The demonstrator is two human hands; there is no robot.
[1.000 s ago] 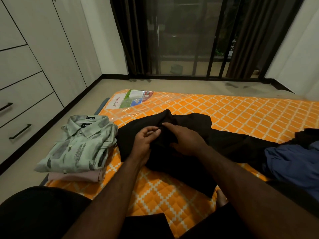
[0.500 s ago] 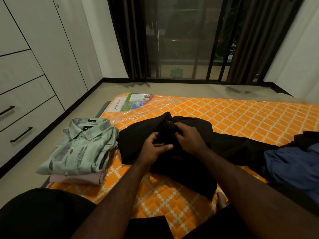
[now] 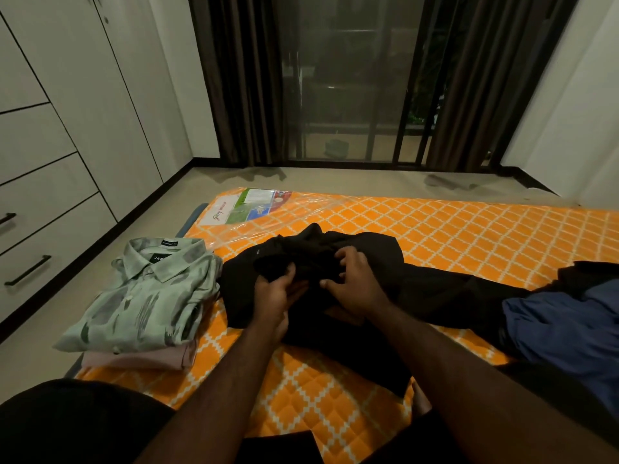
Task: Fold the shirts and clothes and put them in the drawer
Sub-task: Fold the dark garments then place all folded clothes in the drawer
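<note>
Black shirt: unfolded, bunched at the collar end, spread across the middle of the frame on the orange quilted mattress, one dark length trailing toward the right edge. Left hand: fingers curled round a fold of the black fabric, thumb on top, just left of centre. Right hand: fingers bent, pinching the gathered fabric close beside the left hand. Green patterned shirt: folded, collar up, lying at the left of the frame on the mattress corner, just beside the black shirt. Pink garment: folded, directly under the green one, only its edge showing. Blue garment: loose heap at the right edge, touching the black cloth. Plastic wrap with a printed label: covering the far left corner of the mattress, above centre. Drawers with dark bar handles: shut, in the white wardrobe at the upper left. Dark curtains and glass door: top centre.
</note>
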